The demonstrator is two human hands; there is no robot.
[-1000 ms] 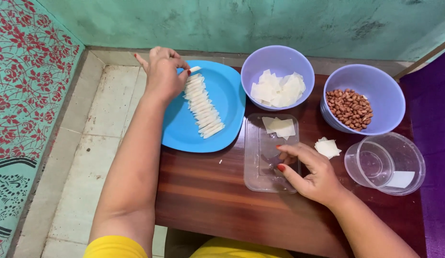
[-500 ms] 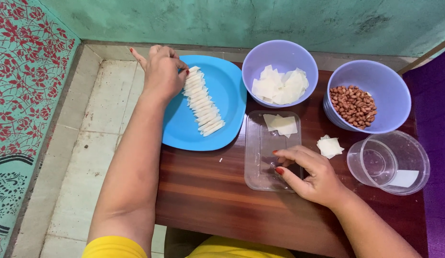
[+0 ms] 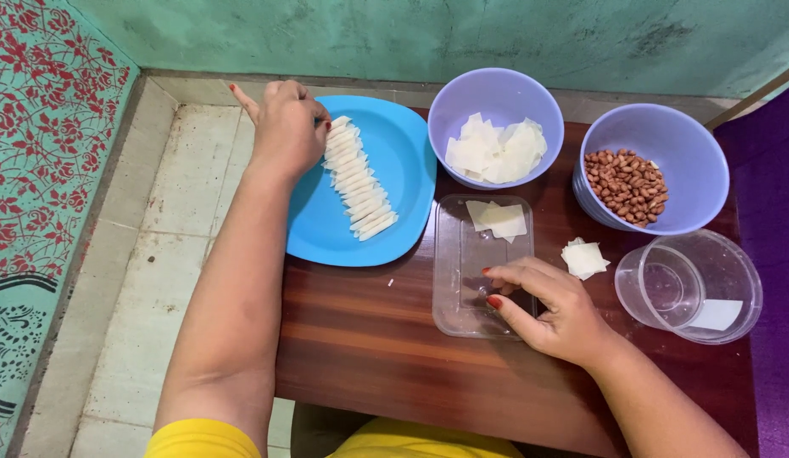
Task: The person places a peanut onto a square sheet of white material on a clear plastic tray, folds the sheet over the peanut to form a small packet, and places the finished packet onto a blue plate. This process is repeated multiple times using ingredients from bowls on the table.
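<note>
A low table (image 3: 369, 339) of dark reddish wood with a striped grain fills the near right of the scene, its far edge close to a rough green wall (image 3: 428, 34). To the left lies a floor of pale, worn tiles (image 3: 170, 195), and beyond it, at the far left, a turquoise cloth with red flowers (image 3: 47, 144). A purple surface (image 3: 772, 195) borders the table on the right.

The left hand (image 3: 284, 131) is curled at the far left rim of a blue plate (image 3: 403, 161), its fingertips closed at the far end of a row of rolled white wrappers (image 3: 358, 178); what it pinches cannot be made out. The right hand (image 3: 543, 305) rests half open on a clear plastic lid (image 3: 471, 280) in the middle of the table, fingertips pressing its near part, while a few flat wrapper squares (image 3: 496, 219) lie on its far part.

Far of the lid stands a lilac bowl of wrapper squares (image 3: 496, 102); to the right, a lilac bowl of peanuts (image 3: 683, 144). A small wrapper stack (image 3: 585, 259) lies on the wood beside a clear round container (image 3: 691, 288).
</note>
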